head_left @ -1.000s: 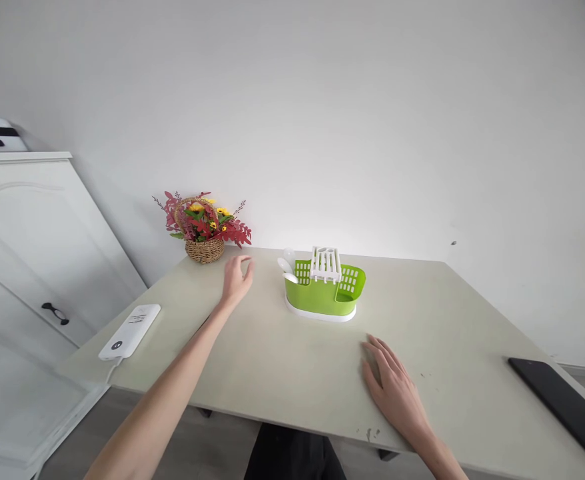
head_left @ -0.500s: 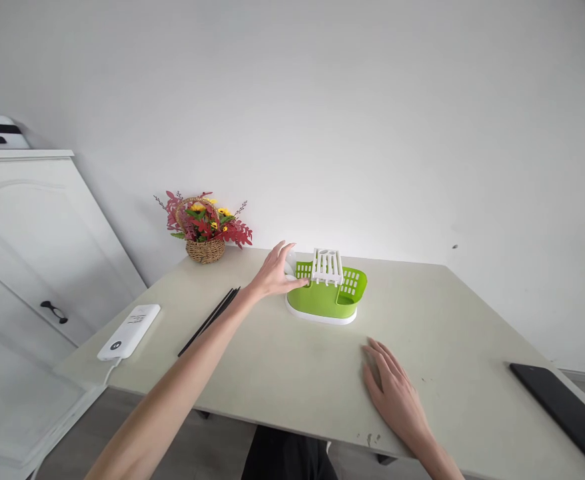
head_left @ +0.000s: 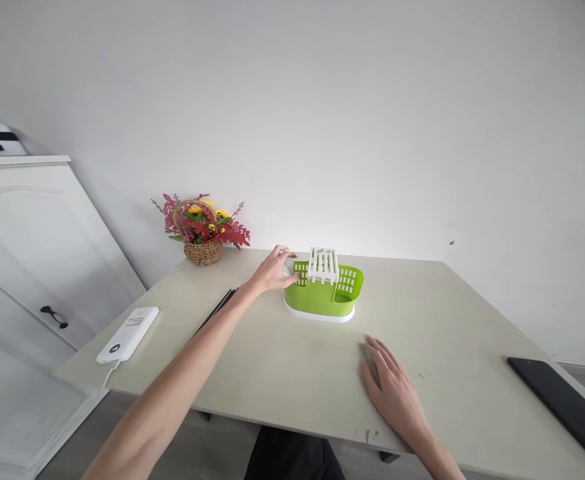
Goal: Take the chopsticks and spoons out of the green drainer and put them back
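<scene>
A green cutlery holder [head_left: 317, 297] with a white slotted insert stands on a white base at the back middle of the pale table [head_left: 282, 360]. My left hand [head_left: 272, 270] reaches to its left end, with the fingers curled round a white spoon [head_left: 287, 270] that sticks out of the holder. My right hand [head_left: 392, 390] lies flat on the table in front of the holder, fingers spread, holding nothing. Black chopsticks [head_left: 220, 307] lie on the table under my left forearm, partly hidden by it.
A wicker basket of red and yellow flowers [head_left: 202, 230] stands at the back left by the wall. A white power bank [head_left: 128, 333] with a cable lies at the left edge. A black tablet [head_left: 562, 407] lies at the right edge. A white cabinet [head_left: 27, 267] stands left of the table.
My left hand moved right from the chopsticks' spot to the holder's left end and closed on the white spoon. The chopsticks now lie on the table. My right hand stayed put.
</scene>
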A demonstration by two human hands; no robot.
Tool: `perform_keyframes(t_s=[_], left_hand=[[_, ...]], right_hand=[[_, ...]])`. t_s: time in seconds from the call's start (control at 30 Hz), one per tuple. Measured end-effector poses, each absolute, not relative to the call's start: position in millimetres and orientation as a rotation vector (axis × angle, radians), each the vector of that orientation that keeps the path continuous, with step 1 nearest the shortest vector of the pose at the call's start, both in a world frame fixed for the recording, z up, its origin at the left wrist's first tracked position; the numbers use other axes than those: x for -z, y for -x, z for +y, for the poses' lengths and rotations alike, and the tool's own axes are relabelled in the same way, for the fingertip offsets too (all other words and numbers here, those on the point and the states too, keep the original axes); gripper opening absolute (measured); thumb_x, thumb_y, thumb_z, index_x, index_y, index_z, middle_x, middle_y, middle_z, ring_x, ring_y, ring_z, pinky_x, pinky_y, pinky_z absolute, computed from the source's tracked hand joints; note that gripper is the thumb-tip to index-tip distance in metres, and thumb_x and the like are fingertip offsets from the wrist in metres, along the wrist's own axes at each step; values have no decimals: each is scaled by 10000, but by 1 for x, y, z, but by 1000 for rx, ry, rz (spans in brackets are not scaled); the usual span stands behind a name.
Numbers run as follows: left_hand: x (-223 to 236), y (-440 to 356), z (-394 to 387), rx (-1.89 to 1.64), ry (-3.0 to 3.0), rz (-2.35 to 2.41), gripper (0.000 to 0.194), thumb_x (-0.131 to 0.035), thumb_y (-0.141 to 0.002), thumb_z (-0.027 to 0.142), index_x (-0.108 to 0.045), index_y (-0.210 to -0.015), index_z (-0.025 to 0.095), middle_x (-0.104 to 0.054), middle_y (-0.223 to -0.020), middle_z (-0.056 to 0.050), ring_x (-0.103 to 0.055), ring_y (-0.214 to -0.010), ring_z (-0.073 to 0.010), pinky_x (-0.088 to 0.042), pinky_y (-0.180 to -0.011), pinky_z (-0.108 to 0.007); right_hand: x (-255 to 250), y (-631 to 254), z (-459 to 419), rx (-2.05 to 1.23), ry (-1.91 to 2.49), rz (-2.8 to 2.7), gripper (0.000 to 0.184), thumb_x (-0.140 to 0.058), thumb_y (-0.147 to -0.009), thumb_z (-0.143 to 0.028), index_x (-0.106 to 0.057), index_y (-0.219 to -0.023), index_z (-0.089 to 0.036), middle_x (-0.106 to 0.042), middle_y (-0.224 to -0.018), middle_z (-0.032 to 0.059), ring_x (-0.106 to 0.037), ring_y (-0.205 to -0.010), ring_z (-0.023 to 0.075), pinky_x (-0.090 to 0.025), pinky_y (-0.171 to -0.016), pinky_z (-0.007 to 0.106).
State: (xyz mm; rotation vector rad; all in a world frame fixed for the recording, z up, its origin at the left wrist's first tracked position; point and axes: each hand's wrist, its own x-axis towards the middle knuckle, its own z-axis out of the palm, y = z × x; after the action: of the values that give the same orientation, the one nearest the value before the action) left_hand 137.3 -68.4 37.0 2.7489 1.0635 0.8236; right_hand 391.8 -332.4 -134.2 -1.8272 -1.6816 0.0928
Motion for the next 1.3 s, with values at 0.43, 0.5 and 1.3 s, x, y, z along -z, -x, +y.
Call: perform_keyframes(t_s=[0.43, 0.5, 1.3], left_hand=[[-37, -150, -76, -852, -2742, 1219, 259, -634, -889, 297, -655, -1141, 239, -587, -1197, -79, -695, -935, -236, -573, -821, -370], [-37, -154, -75, -844, -2739, 1278, 228, -628, -905, 314, -657, -1117, 236, -596, -1172, -76, -691, -854, -222, -564, -774, -362], [-47, -179, -63, -678, -2814, 1354, 233, -570, -982, 407, -744, -941, 258, -728, -698, -28, -689, -689, -239, -465, -681, -309]], right_hand=[[134, -391, -333, -99, 1835, -1697, 461, -369, -1051, -416, -548, -1433, -229, -498, -1589, 73, -380, -1514, 255, -412, -1200, 502], [133, -391, -333, -110, 1845, -1694, 467, -367, -1052, -423, -545, -1438, -231, -499, -1589, 71, -378, -1516, 256, -416, -1196, 501], [130, -391, -334, -87, 1817, -1691, 452, -371, -1052, -406, -551, -1429, -234, -504, -1583, 75, -389, -1508, 263, -428, -1182, 505]])
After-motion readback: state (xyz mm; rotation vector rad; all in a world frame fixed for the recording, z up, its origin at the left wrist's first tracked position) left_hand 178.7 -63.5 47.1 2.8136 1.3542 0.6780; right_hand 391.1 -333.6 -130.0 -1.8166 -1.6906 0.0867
